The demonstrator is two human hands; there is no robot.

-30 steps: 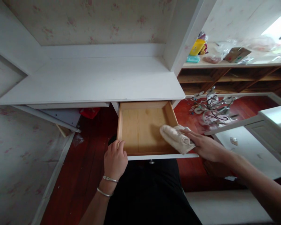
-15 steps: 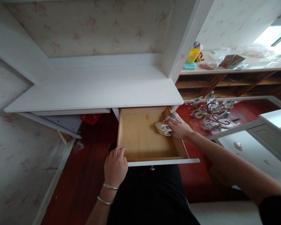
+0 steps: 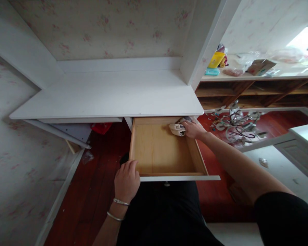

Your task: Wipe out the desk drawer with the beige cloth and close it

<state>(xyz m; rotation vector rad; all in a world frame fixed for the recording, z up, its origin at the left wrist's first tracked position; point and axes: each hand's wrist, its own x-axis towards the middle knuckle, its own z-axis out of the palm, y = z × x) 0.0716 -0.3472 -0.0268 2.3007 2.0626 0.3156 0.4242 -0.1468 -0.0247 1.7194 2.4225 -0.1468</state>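
A wooden drawer point(image 3: 156, 147) with a white front is pulled out from under the white desk point(image 3: 107, 92). Its bare wood bottom shows, with no objects lying on it. My right hand point(image 3: 193, 130) is closed around a crumpled pale cloth point(image 3: 178, 129) with dark markings, at the drawer's far right, against the right side wall. At the front left corner, my left hand point(image 3: 127, 179) grips the drawer's edge, its fingers curled over the rim. Two silver bracelets circle the left wrist. A small knob point(image 3: 166, 183) sits on the drawer front.
On the red wood floor to the right lies a chandelier point(image 3: 238, 124). Beyond it runs a low shelf unit point(image 3: 226, 89) with a yellow container point(image 3: 216, 60), a cardboard box point(image 3: 261, 67) and plastic bags on top. A white cabinet piece point(image 3: 279, 164) stands at the right.
My right hand has moved the cloth along the drawer's right side, away from me toward the back. My left hand stays on the front left corner.
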